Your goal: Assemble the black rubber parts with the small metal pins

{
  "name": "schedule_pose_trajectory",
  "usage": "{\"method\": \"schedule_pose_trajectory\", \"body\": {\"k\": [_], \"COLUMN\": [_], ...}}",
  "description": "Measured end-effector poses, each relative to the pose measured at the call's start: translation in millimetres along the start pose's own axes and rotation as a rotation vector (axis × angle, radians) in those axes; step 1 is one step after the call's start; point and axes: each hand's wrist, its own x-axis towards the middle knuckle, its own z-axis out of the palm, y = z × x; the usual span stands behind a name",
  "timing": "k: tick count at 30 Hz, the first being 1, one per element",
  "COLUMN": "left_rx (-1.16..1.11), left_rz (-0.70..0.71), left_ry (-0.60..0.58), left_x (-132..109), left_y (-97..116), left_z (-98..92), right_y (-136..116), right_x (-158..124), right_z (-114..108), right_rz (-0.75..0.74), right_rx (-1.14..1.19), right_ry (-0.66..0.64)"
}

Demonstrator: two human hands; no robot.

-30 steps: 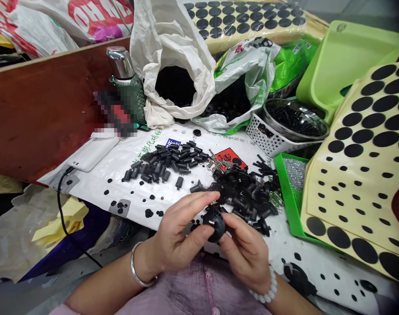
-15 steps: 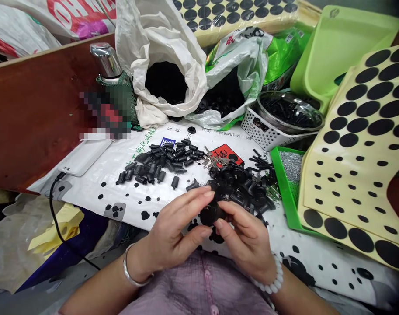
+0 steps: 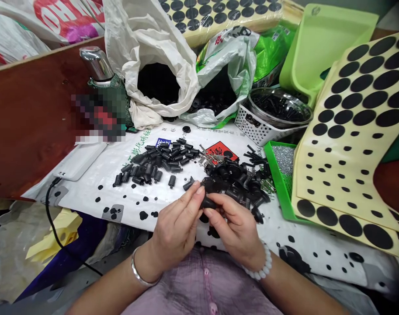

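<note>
My left hand (image 3: 178, 225) and my right hand (image 3: 234, 225) meet at the near edge of the work surface. Between their fingertips is a small black part (image 3: 208, 202), gripped from both sides and partly hidden by the fingers. Just beyond my hands lies a heap of black round parts (image 3: 234, 173), with thin metal pins (image 3: 210, 157) at its far left side. To the left, many short black cylinders (image 3: 150, 168) are spread over the white printed sheet (image 3: 88, 197).
Open bags of black parts (image 3: 160, 83) stand at the back. A steel bowl (image 3: 279, 109) rests on a white basket (image 3: 255, 127). On the right are a green tray (image 3: 278, 188) and sticker sheets (image 3: 346, 113). A white power bank (image 3: 81, 162) with a cable lies left.
The fingers of my left hand have closed in on the black part, which now shows less and looks turned. The whole view has shifted slightly.
</note>
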Motion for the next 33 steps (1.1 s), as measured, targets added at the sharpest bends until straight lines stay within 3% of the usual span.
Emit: {"method": "schedule_pose_trajectory", "body": {"k": [14,18,25,29,33], "left_rx": [-0.023,-0.037,-0.082,-0.118,-0.153], "left_rz": [-0.306,-0.401,-0.476,-0.454,-0.411], "left_ry": [0.077,0.133,0.185,0.2,0.2], "left_x": [-15.1,-16.3,-18.3,-21.0,-23.5], "left_y": [-12.5,-12.8,-12.9,-12.6,-12.9], "left_z": [18.8,21.6,21.9,22.2,20.1], "right_y": [-4.1,-3.4,0.4,1.3,-6.7], "right_x": [22.0,23.8,23.9,27.2,32.2], "right_z": [4.6,8.7,16.2,14.1,11.6], "right_rz": [0.159,0.057,-0.192,-0.132,0.17], "right_rx": [-0.133,-0.187,-0.521,-0.303,0.124], "right_ry": [-0.278,-0.25,-0.238,-0.253,-0.283]}}
